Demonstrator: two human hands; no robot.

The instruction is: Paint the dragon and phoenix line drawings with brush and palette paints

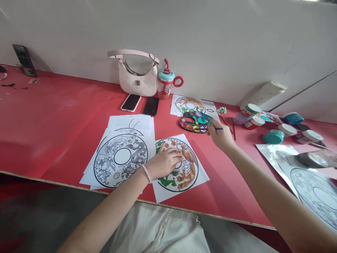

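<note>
My left hand (164, 161) lies flat with fingers spread on a partly painted sheet (198, 175), whose ring design shows an orange phoenix and green dragon parts. A beaded bracelet (146, 173) circles that wrist. My right hand (221, 134) is closed around a thin paintbrush (219, 128) with a dark purple handle, held low over the black paint palette (186, 115). Wells of red, yellow, teal and other paints fill the palette. The brush tip is too small to make out. Left of the painted sheet lies a stack of unpainted printed sheets (122, 138).
Behind stand a white handbag (138, 82) and a red-handled cup (165, 86), with two phones (131, 102) before them. Another painted sheet (175, 109) lies beyond the palette. Several paint jars (273, 137) and more sheets (273, 153) are at right. A phone (25, 60) leans at far left.
</note>
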